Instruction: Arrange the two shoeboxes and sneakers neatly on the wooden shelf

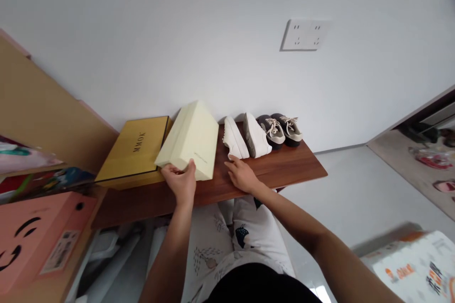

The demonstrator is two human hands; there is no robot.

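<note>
My left hand grips the near end of a pale yellow box, thumb on its end face. The box stands tilted on a dark wooden shelf, beside a yellow box lettered MMOK. My right hand has its fingers apart, its fingertips at the near end of a white shoe. A second white shoe leans on its side just right of it. Farther right sits a pair of dark shoes with light laces.
Wall sockets are above the shelf. A pink box and a cardboard panel stand at the left. A white printed box lies at the lower right, with more shoes at the right edge.
</note>
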